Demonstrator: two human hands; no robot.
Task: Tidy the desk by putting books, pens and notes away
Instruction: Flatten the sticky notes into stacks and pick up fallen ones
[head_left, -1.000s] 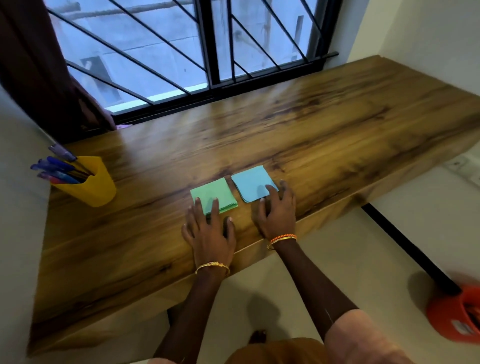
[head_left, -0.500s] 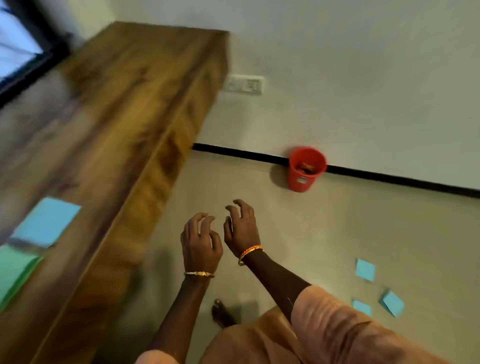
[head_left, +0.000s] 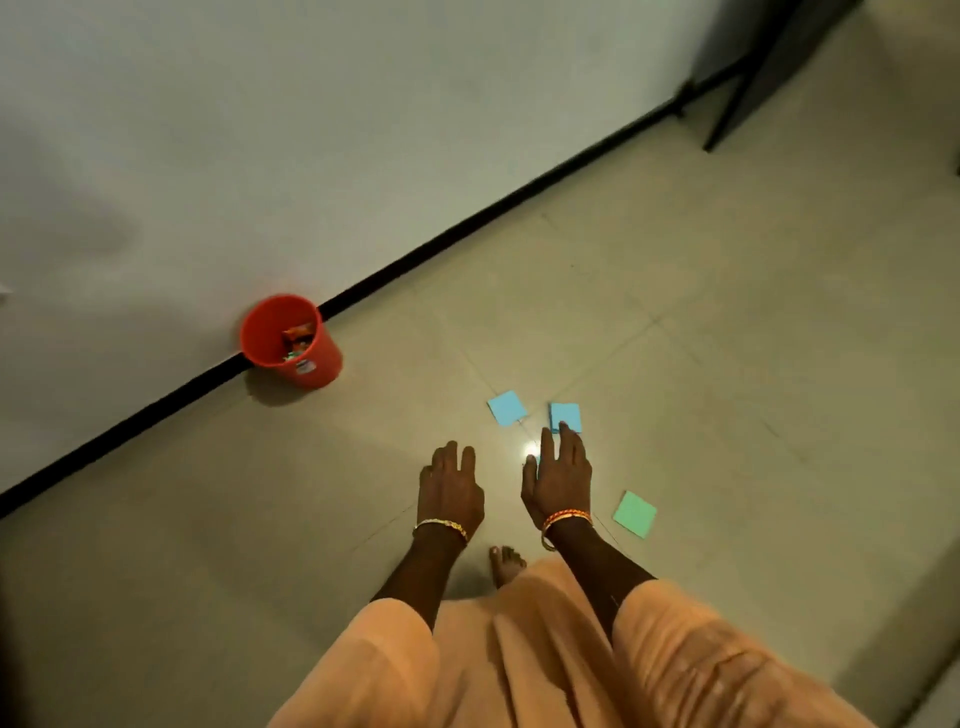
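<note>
Loose sticky notes lie on the tiled floor in front of me: a blue note (head_left: 507, 408), a second blue note (head_left: 566, 415) and a green note (head_left: 634, 514). My left hand (head_left: 450, 493) hangs in the air, fingers straight, holding nothing. My right hand (head_left: 558, 480) is stretched out with straight fingers; its fingertips overlap the near edge of the second blue note in the picture. Whether it touches the note I cannot tell. The desk is out of view.
A red bin (head_left: 290, 340) with wrappers inside stands against the white wall (head_left: 311, 130) at the left. A black skirting strip (head_left: 467, 223) runs along the wall's foot. A dark leg of furniture (head_left: 748, 88) stands at the top right. My bare foot (head_left: 506, 564) is on the floor.
I have turned away from the desk and now look down at the floor. Both hands left the note pads on the desk, hung curled, and now reach out over the floor notes.
</note>
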